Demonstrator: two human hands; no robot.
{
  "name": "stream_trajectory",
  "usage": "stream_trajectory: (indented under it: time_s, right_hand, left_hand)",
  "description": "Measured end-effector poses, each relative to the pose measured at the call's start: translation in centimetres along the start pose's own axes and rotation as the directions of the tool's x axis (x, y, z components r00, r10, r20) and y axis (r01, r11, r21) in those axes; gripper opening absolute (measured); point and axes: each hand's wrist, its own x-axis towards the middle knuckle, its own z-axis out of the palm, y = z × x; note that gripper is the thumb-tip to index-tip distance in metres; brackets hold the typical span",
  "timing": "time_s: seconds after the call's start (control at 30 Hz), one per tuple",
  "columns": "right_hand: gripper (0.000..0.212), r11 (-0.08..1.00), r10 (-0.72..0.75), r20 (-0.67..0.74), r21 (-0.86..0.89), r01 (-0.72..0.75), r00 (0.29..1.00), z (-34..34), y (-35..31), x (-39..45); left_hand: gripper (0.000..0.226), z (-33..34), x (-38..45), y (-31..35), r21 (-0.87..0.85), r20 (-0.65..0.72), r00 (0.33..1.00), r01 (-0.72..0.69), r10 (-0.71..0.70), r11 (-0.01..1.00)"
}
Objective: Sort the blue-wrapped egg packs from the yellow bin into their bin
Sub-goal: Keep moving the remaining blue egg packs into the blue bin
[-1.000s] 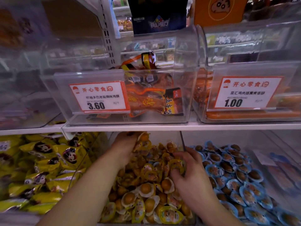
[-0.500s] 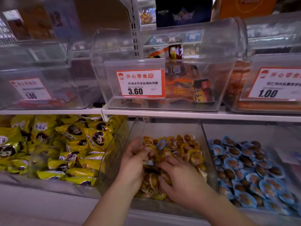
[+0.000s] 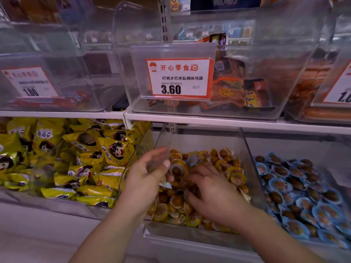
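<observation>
The middle clear bin (image 3: 190,237) on the lower shelf holds a heap of yellow-wrapped egg packs (image 3: 233,173). One blue-wrapped egg pack (image 3: 192,159) lies on top near the back. My left hand (image 3: 146,181) is at the bin's left side and holds a blue-rimmed pack (image 3: 176,170) under the thumb; a blue wrapper corner (image 3: 165,185) pokes out below the palm. My right hand (image 3: 214,194) lies palm down in the heap with its fingers bent in among the packs; what they hold is hidden. The bin on the right (image 3: 303,147) is full of blue-wrapped egg packs (image 3: 296,186).
A bin of yellow snack bags (image 3: 62,160) stands to the left. The white shelf edge (image 3: 209,121) above carries clear bins with price tags, the middle one (image 3: 179,78) marked 3.60. A clear divider wall (image 3: 247,152) separates the yellow and blue bins.
The view has moved closer. My left hand has lifted off the heap with a blue-rimmed pack under the thumb. My right hand stays in the pile.
</observation>
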Motion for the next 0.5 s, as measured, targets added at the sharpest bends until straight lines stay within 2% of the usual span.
stream_trajectory:
  time_s: [0.07,0.13,0.23,0.3,0.37,0.43,0.5]
  right_hand:
    - [0.044,0.999,0.02,0.079,-0.044,-0.016,0.997,0.6,-0.6,0.6]
    - [0.044,0.991,0.068,0.121,-0.123,-0.053,0.99,0.8,-0.8,1.2]
    - [0.037,0.983,0.124,0.054,-0.142,-0.116,0.991,0.6,-0.6,1.7]
    - [0.026,0.986,0.149,-0.104,-0.056,-0.155,0.983,0.3,-0.5,1.7]
    - [0.02,0.978,0.196,-0.273,0.122,-0.168,0.942,-0.3,-0.4,1.5]
    - [0.016,0.936,0.279,-0.358,0.309,-0.169,0.891,-0.9,-0.4,1.3]
    - [0.012,0.901,0.319,-0.392,0.408,-0.148,0.863,-1.4,-0.5,1.0]
  left_hand:
    - [0.022,-0.1,0.0,0.0,0.026,-0.035,0.998,-0.047,0.048,0.999]
    - [0.019,0.4,-0.2,-0.4,0.09,0.021,0.998,-0.056,0.054,0.994]
    - [0.04,0.4,0.2,-0.9,0.101,0.135,0.989,0.043,-0.056,0.994]
    - [0.052,-0.1,0.6,-1.2,0.208,0.186,0.982,0.005,-0.044,0.978]
    - [0.044,-0.2,0.8,-2.0,0.309,0.202,0.979,-0.095,0.032,0.946]
    - [0.036,0.2,0.8,-2.8,0.39,0.175,0.971,-0.222,0.165,0.894]
    - [0.031,0.9,1.1,-3.4,0.51,0.112,0.944,-0.324,0.312,0.797]
